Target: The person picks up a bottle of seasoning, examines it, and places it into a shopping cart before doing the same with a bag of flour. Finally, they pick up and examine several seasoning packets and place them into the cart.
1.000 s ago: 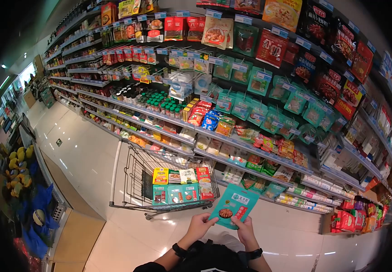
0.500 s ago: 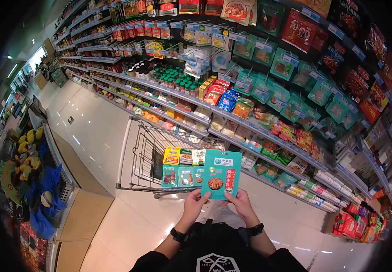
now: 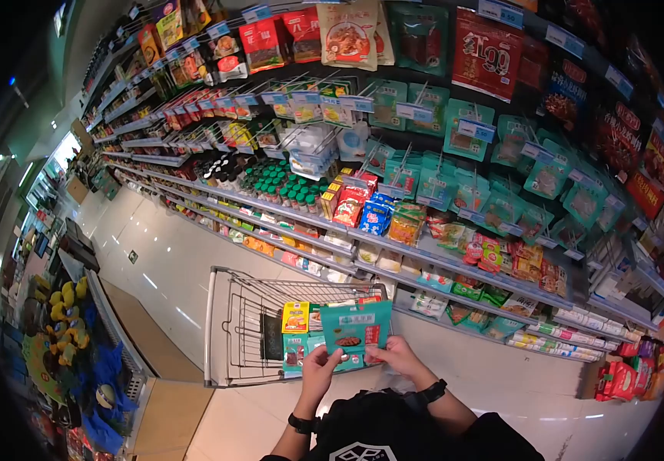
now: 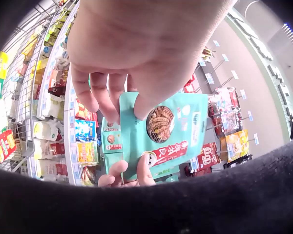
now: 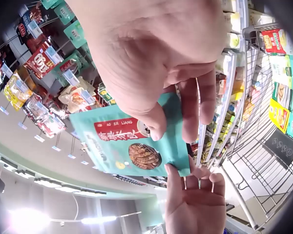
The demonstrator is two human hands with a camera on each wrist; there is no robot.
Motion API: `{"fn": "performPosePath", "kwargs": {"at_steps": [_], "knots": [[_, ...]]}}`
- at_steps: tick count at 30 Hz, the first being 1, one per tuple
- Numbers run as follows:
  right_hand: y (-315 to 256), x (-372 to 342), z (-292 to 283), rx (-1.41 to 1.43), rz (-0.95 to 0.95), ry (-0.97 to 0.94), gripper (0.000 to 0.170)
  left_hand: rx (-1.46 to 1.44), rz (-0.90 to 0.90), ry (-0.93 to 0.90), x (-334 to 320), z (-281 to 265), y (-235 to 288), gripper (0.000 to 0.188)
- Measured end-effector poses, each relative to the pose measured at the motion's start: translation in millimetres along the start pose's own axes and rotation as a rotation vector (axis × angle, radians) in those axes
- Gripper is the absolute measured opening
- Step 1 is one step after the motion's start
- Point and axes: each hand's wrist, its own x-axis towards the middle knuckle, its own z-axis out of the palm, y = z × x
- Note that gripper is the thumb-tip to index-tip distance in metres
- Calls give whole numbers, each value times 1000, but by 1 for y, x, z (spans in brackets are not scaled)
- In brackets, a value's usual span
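A teal food packet with a dish picture and red label is held over the near side of a wire cart. My left hand grips its lower left corner and my right hand its lower right. In the left wrist view the left thumb lies on the front of the packet, fingers behind it. The right wrist view shows the right thumb pressed on the packet near the red label, with the left hand at the other corner.
The cart holds several packets, among them a yellow one. Beyond it run shelves with jars, bags and hanging teal pouches. At left stands a display with yellow and blue items; red bags sit at right.
The packet has gone from the right of the cart to over its near side, its top now tilted away. Both hands have kept hold of it. The head view has shifted.
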Motion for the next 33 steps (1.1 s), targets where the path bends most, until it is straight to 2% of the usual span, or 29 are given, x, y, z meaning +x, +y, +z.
{"fn": "performPosePath", "kwargs": {"at_steps": [2, 3, 5, 9, 11, 13, 15, 16, 18, 19, 21, 22, 25, 26, 31, 33], "knots": [[-13, 16, -9, -27, 37, -67, 19, 27, -12, 15, 20, -10, -28, 19], [-13, 24, -15, -19, 34, -61, 19, 42, -19, 43, 30, -6, -24, 18], [-11, 45, -27, -168, -216, -141, 26, 89, -1, 38, 43, 5, -19, 19], [-7, 71, -43, -166, -146, -138, 30, 206, 22, 75, 65, 12, -23, 19], [-12, 76, -42, -117, -130, -114, 29, 316, -52, 29, 75, 9, -22, 20], [-13, 82, -43, -121, -79, -76, 33, 379, -32, 3, 86, 7, -19, 17], [-20, 85, -45, -200, -69, -59, 34, 415, -81, -49, 100, 6, -13, 19], [-24, 85, -41, -139, -3, 11, 33, 411, -75, -61, 108, 3, -11, 19], [-28, 90, -36, -41, 85, 134, 31, 611, -135, -201, 123, -4, -7, 28], [-27, 93, -31, -45, 80, 145, 31, 607, -129, -211, 128, -7, -3, 28], [-29, 103, -19, 93, -34, 307, 29, 551, -12, -292, 140, -14, 8, 25], [-30, 108, -13, 89, -41, 317, 29, 657, 35, -319, 148, -25, 0, 27], [-30, 119, -2, 100, -89, 339, 27, 668, 93, -373, 165, -41, -3, 28], [-27, 122, 0, 62, -101, 350, 26, 698, 39, -395, 171, -45, -6, 30], [-38, 133, -24, 43, -155, 459, 25, 663, 78, -323, 187, -28, 10, 37], [-44, 139, -49, 88, -204, 625, 25, 588, 60, -295, 195, -17, 7, 42]]}}
